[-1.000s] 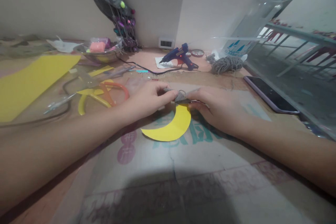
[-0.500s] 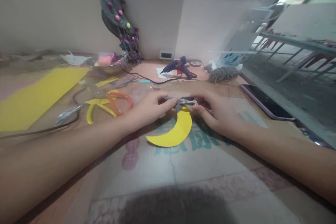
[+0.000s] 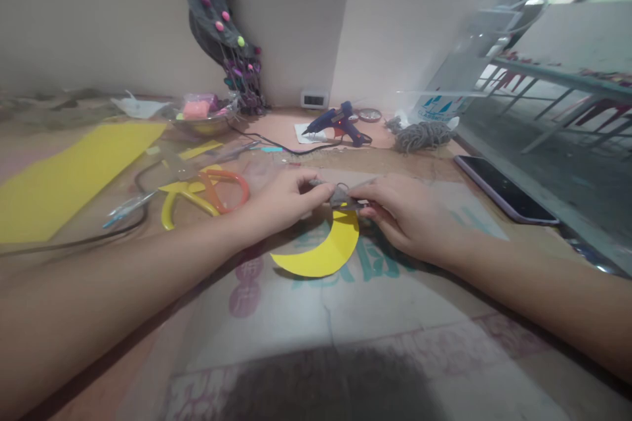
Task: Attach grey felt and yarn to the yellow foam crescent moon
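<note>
A yellow paper crescent [image 3: 328, 253] lies on the printed sheet in front of me, its upper tip covered by grey yarn [image 3: 340, 196]. My left hand [image 3: 301, 194] pinches the grey stuff at the left of that tip, thumb and forefinger closed. On the other side my right hand [image 3: 395, 207] grips the yarn between thumb and fingers. How the yarn lies around the tip is blurred.
Orange-and-yellow-handled scissors [image 3: 197, 194] and yellow sheet [image 3: 83, 177] lie left. Behind are a blue glue gun [image 3: 336, 122], a grey yarn bundle [image 3: 422, 135] and a bowl [image 3: 202, 125]. A phone [image 3: 503, 189] rests right. A pompom-dotted grey crescent [image 3: 212, 13] hangs at the wall.
My right hand has shifted slightly, its fingers now lower and pointing toward the crescent's tip. The grey yarn there has changed shape. My left hand stays nearly still.
</note>
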Demonstrator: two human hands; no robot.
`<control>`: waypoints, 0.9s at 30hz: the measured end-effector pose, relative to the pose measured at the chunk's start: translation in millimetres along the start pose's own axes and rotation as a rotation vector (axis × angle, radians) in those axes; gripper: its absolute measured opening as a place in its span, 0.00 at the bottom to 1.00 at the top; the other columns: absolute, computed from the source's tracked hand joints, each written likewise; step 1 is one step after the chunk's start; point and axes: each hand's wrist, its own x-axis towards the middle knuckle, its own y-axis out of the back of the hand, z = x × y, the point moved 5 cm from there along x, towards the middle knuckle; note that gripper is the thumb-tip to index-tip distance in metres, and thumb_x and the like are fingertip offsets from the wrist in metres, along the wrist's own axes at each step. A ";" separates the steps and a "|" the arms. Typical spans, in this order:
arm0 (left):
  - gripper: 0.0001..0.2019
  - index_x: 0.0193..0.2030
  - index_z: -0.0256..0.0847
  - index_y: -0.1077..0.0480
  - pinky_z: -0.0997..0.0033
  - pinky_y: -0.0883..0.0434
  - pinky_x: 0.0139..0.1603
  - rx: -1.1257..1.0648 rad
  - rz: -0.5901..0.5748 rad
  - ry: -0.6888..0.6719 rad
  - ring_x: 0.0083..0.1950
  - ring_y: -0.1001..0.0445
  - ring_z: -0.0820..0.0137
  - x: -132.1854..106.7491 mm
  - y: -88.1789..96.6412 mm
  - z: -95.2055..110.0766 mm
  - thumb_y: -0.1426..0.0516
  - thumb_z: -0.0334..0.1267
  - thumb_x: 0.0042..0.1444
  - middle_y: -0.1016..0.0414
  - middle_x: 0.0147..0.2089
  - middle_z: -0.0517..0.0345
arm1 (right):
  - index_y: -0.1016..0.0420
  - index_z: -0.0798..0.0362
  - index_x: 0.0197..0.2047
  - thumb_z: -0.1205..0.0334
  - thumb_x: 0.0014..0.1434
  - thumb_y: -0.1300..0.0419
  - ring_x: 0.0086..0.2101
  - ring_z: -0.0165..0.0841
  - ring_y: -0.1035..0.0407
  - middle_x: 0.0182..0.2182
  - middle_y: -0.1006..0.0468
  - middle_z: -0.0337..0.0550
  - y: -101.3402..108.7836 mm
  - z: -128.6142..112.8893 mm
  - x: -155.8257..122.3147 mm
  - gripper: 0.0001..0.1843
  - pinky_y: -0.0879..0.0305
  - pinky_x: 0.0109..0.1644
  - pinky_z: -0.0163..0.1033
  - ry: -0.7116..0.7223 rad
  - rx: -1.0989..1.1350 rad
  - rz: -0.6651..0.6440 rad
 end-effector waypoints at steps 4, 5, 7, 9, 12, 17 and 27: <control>0.16 0.27 0.39 0.32 0.72 0.39 0.28 -0.024 -0.005 0.007 0.29 0.31 0.72 0.4 -0.6 0.6 0.48 0.47 0.60 0.29 0.26 0.61 | 0.25 0.56 0.46 0.62 0.67 0.49 0.33 0.36 0.34 0.33 0.22 0.46 -0.1 0.0 1.4 0.13 0.42 0.38 0.40 0.023 -0.039 0.039; 0.16 0.27 0.39 0.32 0.73 0.39 0.28 -0.020 -0.004 0.007 0.29 0.31 0.72 0.4 -0.7 0.6 0.48 0.47 0.60 0.28 0.26 0.61 | 0.25 0.56 0.45 0.62 0.67 0.49 0.33 0.36 0.34 0.33 0.23 0.46 0.0 0.3 1.5 0.13 0.42 0.38 0.40 0.022 -0.054 0.053; 0.16 0.27 0.39 0.31 0.73 0.39 0.28 -0.014 -0.001 0.007 0.29 0.31 0.72 0.5 -0.9 0.6 0.48 0.47 0.60 0.28 0.27 0.61 | 0.25 0.56 0.45 0.63 0.66 0.48 0.33 0.36 0.35 0.31 0.23 0.46 0.0 0.9 1.5 0.12 0.42 0.37 0.40 0.021 -0.070 0.076; 0.16 0.28 0.38 0.31 0.73 0.38 0.29 -0.010 -0.003 0.004 0.29 0.30 0.72 0.5 -1.2 0.7 0.48 0.47 0.60 0.27 0.27 0.60 | 0.25 0.56 0.45 0.63 0.66 0.47 0.33 0.36 0.34 0.32 0.23 0.45 -0.3 0.9 1.3 0.11 0.41 0.37 0.40 0.024 -0.071 0.084; 0.17 0.28 0.38 0.31 0.72 0.37 0.29 -0.005 -0.008 0.006 0.29 0.29 0.71 0.5 -1.1 1.0 0.49 0.48 0.60 0.27 0.28 0.60 | 0.25 0.56 0.45 0.64 0.65 0.47 0.33 0.36 0.34 0.32 0.23 0.45 -0.9 0.5 0.9 0.11 0.41 0.37 0.40 0.028 -0.071 0.076; 0.16 0.29 0.39 0.30 0.73 0.37 0.31 0.020 -0.005 0.004 0.30 0.29 0.71 -0.2 -0.2 1.3 0.49 0.47 0.60 0.26 0.28 0.61 | 0.25 0.57 0.45 0.63 0.65 0.47 0.34 0.36 0.33 0.33 0.23 0.46 -1.6 1.5 0.3 0.11 0.40 0.37 0.40 0.012 -0.044 0.062; 0.17 0.29 0.39 0.30 0.72 0.38 0.30 0.052 -0.005 -0.015 0.31 0.29 0.70 0.2 -0.6 -0.9 0.49 0.49 0.60 0.26 0.29 0.60 | 0.26 0.58 0.45 0.63 0.65 0.47 0.33 0.37 0.34 0.33 0.23 0.47 0.1 1.0 -0.7 0.12 0.40 0.37 0.41 0.014 -0.047 0.067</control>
